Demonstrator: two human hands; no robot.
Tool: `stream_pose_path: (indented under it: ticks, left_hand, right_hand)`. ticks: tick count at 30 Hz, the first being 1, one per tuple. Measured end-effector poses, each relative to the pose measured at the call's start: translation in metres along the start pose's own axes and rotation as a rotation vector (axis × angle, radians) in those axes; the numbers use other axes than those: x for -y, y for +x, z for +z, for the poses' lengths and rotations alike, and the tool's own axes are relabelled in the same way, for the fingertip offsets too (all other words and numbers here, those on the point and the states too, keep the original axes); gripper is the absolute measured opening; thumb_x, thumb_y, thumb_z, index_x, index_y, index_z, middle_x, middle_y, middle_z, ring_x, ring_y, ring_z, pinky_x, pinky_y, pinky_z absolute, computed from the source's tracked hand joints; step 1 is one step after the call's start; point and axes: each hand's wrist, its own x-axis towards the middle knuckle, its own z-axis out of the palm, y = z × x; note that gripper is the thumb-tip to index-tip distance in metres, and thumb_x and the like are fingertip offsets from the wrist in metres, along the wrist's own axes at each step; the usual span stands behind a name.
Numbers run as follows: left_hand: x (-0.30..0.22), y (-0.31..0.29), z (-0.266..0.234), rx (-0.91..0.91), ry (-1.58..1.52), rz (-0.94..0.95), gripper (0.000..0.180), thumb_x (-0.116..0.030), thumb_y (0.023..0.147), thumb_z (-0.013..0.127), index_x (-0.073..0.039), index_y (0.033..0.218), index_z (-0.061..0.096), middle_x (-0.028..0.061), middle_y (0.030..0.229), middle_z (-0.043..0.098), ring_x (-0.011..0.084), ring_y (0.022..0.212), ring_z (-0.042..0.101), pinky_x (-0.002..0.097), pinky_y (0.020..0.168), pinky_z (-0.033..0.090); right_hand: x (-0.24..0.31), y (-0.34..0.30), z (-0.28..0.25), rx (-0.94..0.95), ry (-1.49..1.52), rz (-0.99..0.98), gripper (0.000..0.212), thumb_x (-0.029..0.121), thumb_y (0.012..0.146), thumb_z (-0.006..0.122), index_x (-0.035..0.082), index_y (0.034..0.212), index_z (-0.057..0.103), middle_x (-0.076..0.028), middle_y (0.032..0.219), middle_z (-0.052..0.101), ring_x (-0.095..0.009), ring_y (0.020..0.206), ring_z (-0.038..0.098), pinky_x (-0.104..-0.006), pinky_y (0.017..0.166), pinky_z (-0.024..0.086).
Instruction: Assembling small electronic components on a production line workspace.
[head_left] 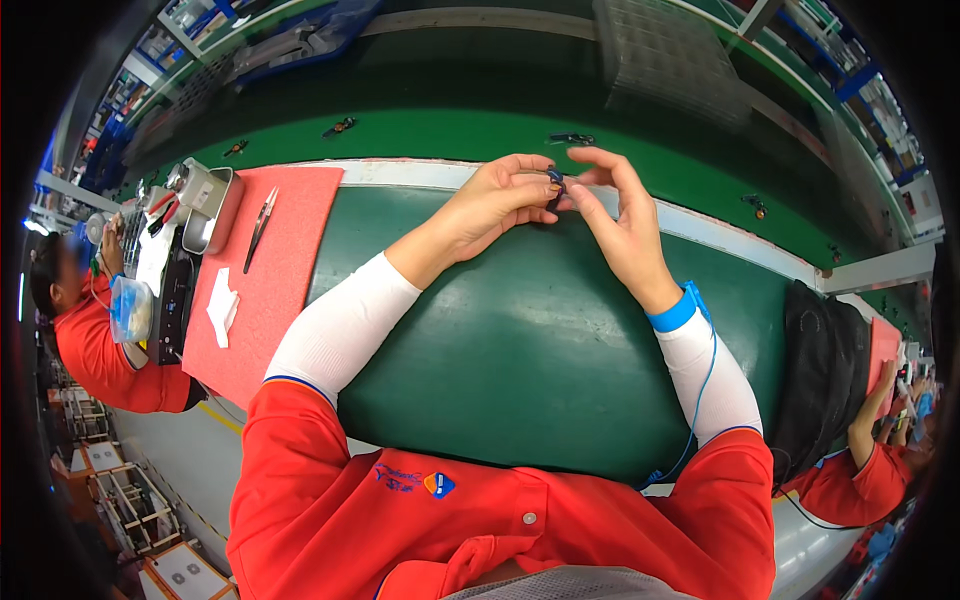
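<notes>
Both hands meet over the far edge of the green work surface [500, 330]. Between them is a small dark blue and black part [555, 186], mostly hidden by fingers, so its exact kind cannot be made out. My left hand [497, 203] pinches it between thumb and fingers from the left. My right hand [625, 215] comes from the right, its thumb and a fingertip closed at the part's side, the index finger raised and apart. A blue wrist strap [676, 312] with a thin cord circles my right wrist. White sleeves cover both forearms.
On a pink mat [275, 250] to the left lie tweezers [261, 230], a crumpled white tissue [222, 307] and a metal tray [213, 212]. Beyond runs a green conveyor belt [430, 140] carrying several small dark parts [572, 139]. A black bag [825, 370] is right. Co-workers sit either side.
</notes>
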Motion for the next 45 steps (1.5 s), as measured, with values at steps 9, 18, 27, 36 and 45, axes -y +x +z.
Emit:
stream_pose_path:
  ticks: [9,18,27,36,45]
  left_hand:
    - [0.001,-0.002,0.007,0.010,0.143,-0.086,0.038,-0.010,0.087,0.064,-0.002,0.120,0.047,0.0114,0.105,0.062,0.0172,0.094,0.063,0.0274,0.080,0.051]
    - [0.006,-0.004,0.004,-0.021,0.163,-0.035,0.030,-0.008,0.086,0.065,-0.004,0.111,0.049,0.0107,0.096,0.066,0.0162,0.090,0.064,0.0261,0.080,0.051]
    - [0.006,0.013,-0.024,-0.241,0.396,0.295,0.017,-0.007,0.085,0.066,-0.001,0.098,0.057,0.0108,0.095,0.068,0.0157,0.086,0.066,0.0252,0.075,0.053]
    - [-0.016,0.022,-0.091,-0.833,1.384,0.723,0.024,-0.019,0.075,0.072,-0.003,0.090,0.062,0.0140,0.082,0.065,0.0329,0.081,0.060,0.0408,0.072,0.047]
    - [0.000,0.017,-0.050,-0.574,1.006,1.068,0.029,-0.017,0.080,0.066,-0.005,0.106,0.059,0.0120,0.110,0.056,0.0294,0.103,0.053,0.0383,0.091,0.042]
  right_hand:
    - [-0.002,0.004,-0.006,0.206,0.172,0.161,0.021,0.009,0.090,0.058,-0.002,0.108,0.058,-0.007,0.099,0.064,-0.012,0.092,0.058,-0.0259,0.081,0.048]
    - [-0.002,-0.001,0.000,0.148,0.229,0.211,0.020,0.009,0.091,0.057,-0.002,0.107,0.057,-0.007,0.098,0.064,-0.012,0.090,0.059,-0.0250,0.081,0.048]
    - [-0.035,0.005,-0.013,-0.052,-0.116,0.135,0.017,0.011,0.090,0.059,-0.001,0.103,0.060,-0.007,0.093,0.064,-0.011,0.083,0.059,-0.0256,0.074,0.047]
    - [-0.035,0.039,0.012,-0.083,-0.873,-0.104,0.024,0.024,0.084,0.067,0.004,0.082,0.054,-0.011,0.079,0.057,-0.027,0.069,0.056,-0.0360,0.060,0.045]
    - [-0.045,0.048,0.016,0.053,-0.541,-0.101,0.011,0.012,0.090,0.061,0.002,0.091,0.057,-0.005,0.080,0.057,-0.011,0.072,0.053,-0.0261,0.064,0.044]
